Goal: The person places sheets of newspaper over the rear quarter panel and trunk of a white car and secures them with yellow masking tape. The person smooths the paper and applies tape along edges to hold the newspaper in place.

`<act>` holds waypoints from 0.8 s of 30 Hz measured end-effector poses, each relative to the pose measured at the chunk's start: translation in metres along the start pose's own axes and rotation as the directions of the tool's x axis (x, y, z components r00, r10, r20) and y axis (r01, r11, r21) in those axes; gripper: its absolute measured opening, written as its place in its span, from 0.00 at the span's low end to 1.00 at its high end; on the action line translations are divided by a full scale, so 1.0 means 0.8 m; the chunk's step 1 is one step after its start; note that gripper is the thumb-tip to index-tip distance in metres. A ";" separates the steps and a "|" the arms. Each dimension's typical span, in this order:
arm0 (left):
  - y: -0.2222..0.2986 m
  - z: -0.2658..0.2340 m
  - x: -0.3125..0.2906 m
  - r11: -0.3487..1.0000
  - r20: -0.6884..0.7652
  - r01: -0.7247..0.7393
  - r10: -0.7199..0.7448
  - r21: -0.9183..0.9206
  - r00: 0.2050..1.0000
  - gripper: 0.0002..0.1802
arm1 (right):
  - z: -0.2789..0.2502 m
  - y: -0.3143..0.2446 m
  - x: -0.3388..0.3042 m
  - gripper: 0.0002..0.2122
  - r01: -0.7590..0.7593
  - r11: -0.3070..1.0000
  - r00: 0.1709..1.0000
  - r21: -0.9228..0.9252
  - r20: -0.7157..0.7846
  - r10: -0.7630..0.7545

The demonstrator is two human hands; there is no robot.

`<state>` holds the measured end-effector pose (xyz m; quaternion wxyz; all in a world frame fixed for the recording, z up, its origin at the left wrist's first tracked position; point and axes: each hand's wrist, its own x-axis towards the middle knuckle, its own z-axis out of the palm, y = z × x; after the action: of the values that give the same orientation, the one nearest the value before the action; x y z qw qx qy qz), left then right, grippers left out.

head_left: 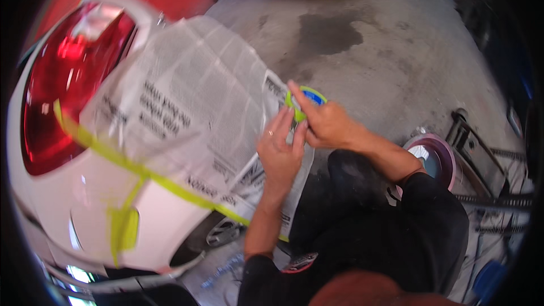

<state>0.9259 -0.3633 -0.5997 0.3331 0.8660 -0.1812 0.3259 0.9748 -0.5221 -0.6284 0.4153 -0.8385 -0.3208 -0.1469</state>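
Note:
My right hand (328, 126) grips a roll of yellow-green masking tape (305, 92) with a blue inner core, its index finger laid across the roll. Right against it, my left hand (280, 140) has its fingertips and thumb closed at the lower edge of the tape; the strip between them is partly hidden. A sheet of printed newspaper (192, 85) hangs beside both hands. Yellow-green tape (161, 180) fixes its lower edge to a white car body (161, 215). Another piece of tape (123, 229) covers a patch lower on the car.
A red tail light (71, 88) sits at the car's left, and a wheel (221, 233) shows beneath the paper. To my right stand a pink bucket (447, 158) with liquid and a floor jack (473, 153). The concrete floor (391, 73) bears a dark stain.

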 end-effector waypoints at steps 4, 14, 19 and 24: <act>0.004 -0.012 -0.016 0.976 0.077 0.217 -0.218 0.032 0.973 0.10 | 0.019 -0.017 -0.019 0.41 -0.024 1.000 1.000 0.013 -0.003 0.024; 0.099 -0.134 0.133 0.805 0.311 0.572 -0.509 -0.158 0.802 0.06 | -0.217 -0.253 0.068 0.30 -0.420 0.906 0.877 0.052 0.280 0.391; 0.268 -0.299 0.212 0.946 0.393 0.240 -0.139 -0.220 0.909 0.04 | -0.304 -0.294 0.082 0.11 -0.304 0.949 0.923 -0.087 0.221 0.316; 0.322 -0.402 0.271 0.976 0.086 0.128 -0.114 -0.175 0.990 0.02 | -0.290 -0.241 0.082 0.11 -0.894 0.380 0.396 0.238 0.022 0.918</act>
<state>0.8029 -0.3441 -0.1506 0.4222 0.8535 -0.1692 0.2544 0.9016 -0.5916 -0.3369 0.5315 -0.8179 0.2003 0.0916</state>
